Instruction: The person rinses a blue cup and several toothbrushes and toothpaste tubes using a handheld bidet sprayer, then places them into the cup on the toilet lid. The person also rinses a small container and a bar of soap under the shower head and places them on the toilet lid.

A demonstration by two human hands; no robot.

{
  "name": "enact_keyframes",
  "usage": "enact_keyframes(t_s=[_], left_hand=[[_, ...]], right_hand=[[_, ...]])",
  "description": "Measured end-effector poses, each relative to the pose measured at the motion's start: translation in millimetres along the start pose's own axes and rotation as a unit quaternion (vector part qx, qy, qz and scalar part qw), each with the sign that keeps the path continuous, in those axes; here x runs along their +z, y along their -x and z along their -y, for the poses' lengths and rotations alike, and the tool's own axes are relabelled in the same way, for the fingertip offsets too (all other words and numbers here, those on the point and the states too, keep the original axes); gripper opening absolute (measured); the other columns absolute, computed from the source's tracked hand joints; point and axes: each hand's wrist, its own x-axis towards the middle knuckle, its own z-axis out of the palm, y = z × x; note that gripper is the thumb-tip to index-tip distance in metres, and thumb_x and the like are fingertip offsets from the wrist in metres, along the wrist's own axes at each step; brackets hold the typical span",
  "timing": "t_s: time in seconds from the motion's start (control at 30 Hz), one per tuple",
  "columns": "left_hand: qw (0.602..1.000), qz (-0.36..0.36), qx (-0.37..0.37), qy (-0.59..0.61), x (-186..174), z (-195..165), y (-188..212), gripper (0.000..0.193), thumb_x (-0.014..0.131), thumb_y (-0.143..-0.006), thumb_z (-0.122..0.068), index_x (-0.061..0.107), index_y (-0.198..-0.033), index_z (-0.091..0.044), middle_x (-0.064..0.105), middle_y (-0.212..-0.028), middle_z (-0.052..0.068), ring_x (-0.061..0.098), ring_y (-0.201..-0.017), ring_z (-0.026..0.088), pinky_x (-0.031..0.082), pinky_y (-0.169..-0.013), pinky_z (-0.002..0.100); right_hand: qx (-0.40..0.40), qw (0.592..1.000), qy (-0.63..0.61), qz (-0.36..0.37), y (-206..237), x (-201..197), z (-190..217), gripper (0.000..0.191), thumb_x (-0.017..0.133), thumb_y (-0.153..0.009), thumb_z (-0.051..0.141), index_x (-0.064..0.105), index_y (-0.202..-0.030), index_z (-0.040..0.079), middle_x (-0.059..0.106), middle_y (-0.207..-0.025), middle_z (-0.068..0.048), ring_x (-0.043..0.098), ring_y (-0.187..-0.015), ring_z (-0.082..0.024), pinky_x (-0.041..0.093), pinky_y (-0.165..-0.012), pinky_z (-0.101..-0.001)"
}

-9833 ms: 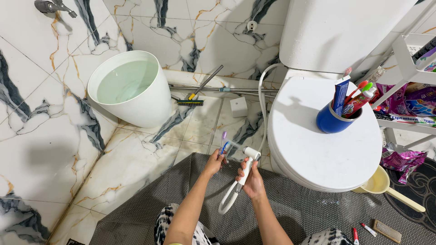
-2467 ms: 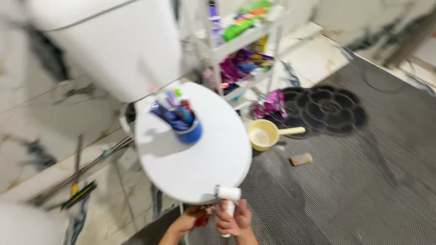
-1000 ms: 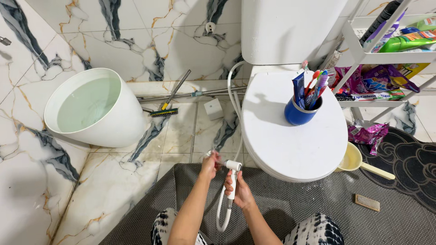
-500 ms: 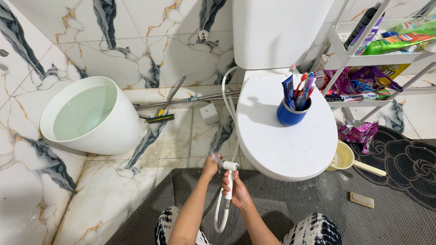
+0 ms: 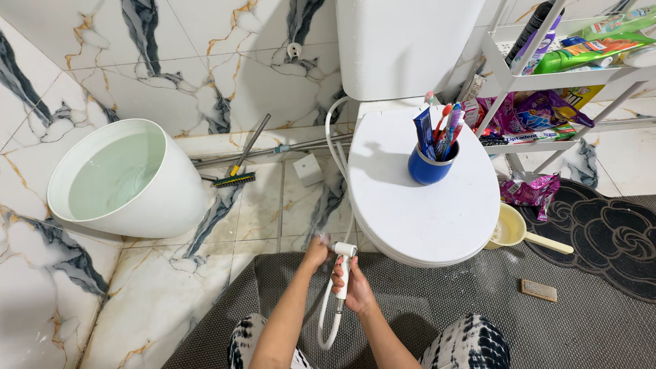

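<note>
At upper right we see a white rack holding a green tube, a dark bottle, purple sachets; another purple packet lies on the floor below.

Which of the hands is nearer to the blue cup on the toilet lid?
Right. The right hand grips the white sprayer below the toilet lid's front edge; the left hand sits further left of the blue cup.
</note>
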Motion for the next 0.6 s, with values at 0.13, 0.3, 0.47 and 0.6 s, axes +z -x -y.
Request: enact_keyframes(t_s=[0.13,0.3,0.47,0.6], left_hand=[[0.990,0.035,0.118,0.067,-8.8,1.4,-6.7,0.035,0.052,-0.114,-0.032,0.063,-0.116,0.000,0.064,-0.108,0.015,0.059,-0.099,0.024,0.047,-0.094,0.043],[0.858,-0.124,0.117,-0.484,-38.5,15.3,-4.1,0.034,0.059,-0.092,-0.030,0.063,-0.124,-0.018,0.051,-0.141,0.008,0.043,-0.137,0.033,0.029,-0.103,0.070],[0.849,-0.200,0.252,-0.420,-24.7,-28.0,-5.5,0.031,0.054,-0.102,-0.036,0.061,-0.120,-0.012,0.055,-0.130,0.010,0.052,-0.121,0.034,0.039,-0.100,0.054],[0.886,-0.165,0.334,-0.277,16.9,-118.2,4.2,0.023,0.054,-0.102,-0.031,0.059,-0.115,-0.012,0.054,-0.129,0.010,0.062,-0.104,0.031,0.048,-0.090,0.050]], right_hand=[[-0.018,1.000,-0.018,0.015,3.8,-2.7,2.8,0.052,0.038,-0.104,0.061,0.054,-0.108,0.011,0.050,-0.080,0.000,0.046,-0.062,-0.012,0.042,-0.056,-0.0281],[-0.031,0.999,-0.027,-0.010,18.7,-11.6,6.6,0.053,0.038,-0.101,0.062,0.055,-0.106,0.012,0.052,-0.080,-0.001,0.047,-0.062,-0.013,0.043,-0.055,-0.0295],[-0.042,0.992,-0.103,-0.053,34.4,-19.7,13.4,0.055,0.037,-0.098,0.065,0.056,-0.102,0.013,0.051,-0.078,-0.002,0.047,-0.061,-0.016,0.042,-0.054,-0.0322],[-0.067,0.987,-0.130,-0.063,44.7,-24.1,18.4,0.057,0.035,-0.097,0.068,0.054,-0.096,0.014,0.049,-0.076,-0.002,0.044,-0.059,-0.017,0.040,-0.053,-0.0328]])
